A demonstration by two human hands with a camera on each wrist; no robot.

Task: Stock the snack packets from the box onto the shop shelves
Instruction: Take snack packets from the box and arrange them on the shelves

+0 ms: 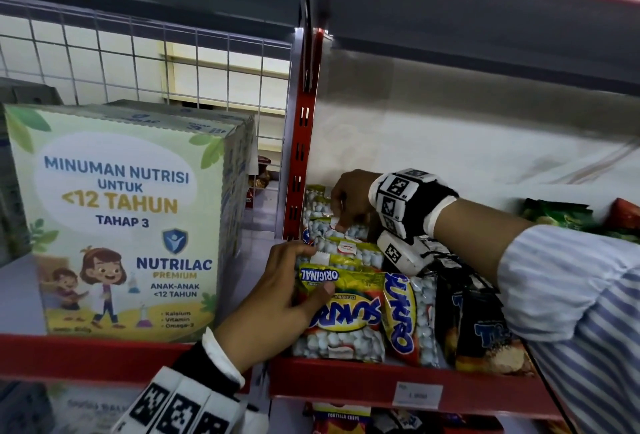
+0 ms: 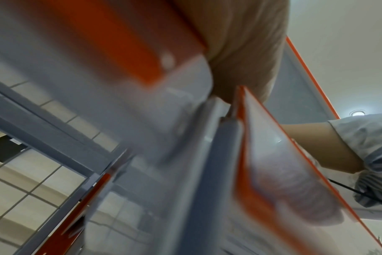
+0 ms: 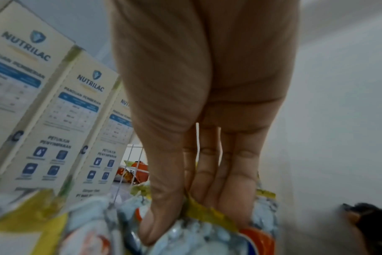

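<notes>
Several yellow Sukro nut packets stand in a row on the red-edged shelf (image 1: 346,376). My left hand (image 1: 311,271) grips the top left corner of the front Sukro packet (image 1: 349,316), thumb on its face. Further back, my right hand (image 1: 341,226) pinches the top edge of a rear Sukro packet (image 1: 349,248). In the right wrist view the thumb and fingers (image 3: 159,224) squeeze that packet's yellow seam (image 3: 207,214). The left wrist view is blurred and shows only the palm (image 2: 240,51) and the shelf's underside. No stock box is in view.
A Nutrilac carton (image 1: 121,219) fills the shelf bay to the left, beyond a red upright (image 1: 303,156). One Sukro packet (image 1: 408,316) and dark snack packets (image 1: 485,329) stand to the right, green packets (image 1: 557,214) behind. A price tag (image 1: 417,395) hangs on the edge.
</notes>
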